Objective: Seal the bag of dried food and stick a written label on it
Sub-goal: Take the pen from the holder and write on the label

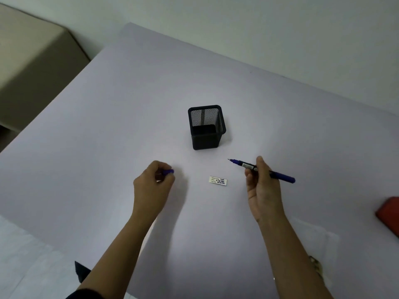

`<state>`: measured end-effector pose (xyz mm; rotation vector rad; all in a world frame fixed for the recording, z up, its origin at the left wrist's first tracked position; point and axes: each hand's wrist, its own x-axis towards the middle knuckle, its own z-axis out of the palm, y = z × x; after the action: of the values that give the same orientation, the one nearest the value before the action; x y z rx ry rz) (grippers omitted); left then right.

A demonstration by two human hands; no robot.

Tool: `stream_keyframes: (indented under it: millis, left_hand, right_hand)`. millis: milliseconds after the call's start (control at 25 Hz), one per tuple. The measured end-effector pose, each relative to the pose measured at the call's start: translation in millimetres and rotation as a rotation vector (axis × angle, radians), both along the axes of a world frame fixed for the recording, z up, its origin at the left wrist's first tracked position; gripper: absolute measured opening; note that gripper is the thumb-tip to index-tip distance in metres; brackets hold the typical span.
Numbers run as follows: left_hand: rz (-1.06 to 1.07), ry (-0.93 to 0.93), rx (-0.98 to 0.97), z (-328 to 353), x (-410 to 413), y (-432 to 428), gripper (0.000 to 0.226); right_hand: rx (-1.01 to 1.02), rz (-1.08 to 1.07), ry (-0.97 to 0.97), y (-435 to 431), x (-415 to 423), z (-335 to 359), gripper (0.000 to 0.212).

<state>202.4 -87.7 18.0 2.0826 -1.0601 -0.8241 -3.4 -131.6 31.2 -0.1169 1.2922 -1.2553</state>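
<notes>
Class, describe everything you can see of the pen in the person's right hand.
The pen is slim, with a dark blue barrel and a white printed band near the grip. It is uncapped, its fine tip bare and pointing up-left toward the mesh holder. The right hand pinches it mid-barrel, holding it nearly level above the table. The left hand grips what looks like its blue cap.

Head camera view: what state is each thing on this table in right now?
Pen: uncapped, held in right hand.
Pen cap: off the pen, pinched in left hand.
Label: written on, lying flat on the table.
Mesh pen holder: upright, looks empty.
</notes>
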Motion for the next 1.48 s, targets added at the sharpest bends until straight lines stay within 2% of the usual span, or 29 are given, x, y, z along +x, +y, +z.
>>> stream_keyframes:
  millis: [120, 200, 320, 480, 600, 840, 1000, 1200, 1400, 1480]
  left_hand:
    - [-0.004, 0.534, -0.079, 36, -19, -13, 0.014]
    - [-0.096, 0.693, -0.083, 53, -30, -17, 0.012]
    - [-0.198, 0.646, -0.065, 60, -41, -20, 0.013]
    - [-0.191, 0.627, -0.070, 58, -45, -22, 0.015]
    - [-0.166, 0.606, -0.082, 57, -43, -22, 0.014]
    - [-0.269, 0.583, -0.036, 59, -49, -25, 0.014]
    - [-0.257, 0.590, -0.068, 62, -51, -27, 0.012]
    - [-0.213, 0.637, -0.091, 66, -52, -28, 0.014]
    - [-0.141, 0.645, -0.124, 65, -48, -32, 0.013]
    - [-0.105, 0.690, -0.156, 68, -46, -38, 0.013]
  right_hand:
    - [-0.058, 0.073, 0.082, -1, 5, 12, 0.020]
    - [-0.095, 0.138, 0.164, 1, 9, 18, 0.017]
    - [-0.133, 0.201, 0.269, 3, 13, 22, 0.016]
    - [-0.157, 0.208, 0.288, 3, 12, 26, 0.015]
    - [-0.160, 0.186, 0.265, 3, 8, 28, 0.014]
    - [-0.250, 0.254, 0.161, 4, 10, 34, 0.014]
    - [-0.307, 0.247, 0.106, 2, 15, 35, 0.018]
    - [-0.398, 0.291, 0.153, 0, 19, 37, 0.021]
    - [-0.427, 0.377, 0.202, -5, 23, 39, 0.006]
    - [-0.416, 0.324, 0.182, -18, 23, 47, 0.002]
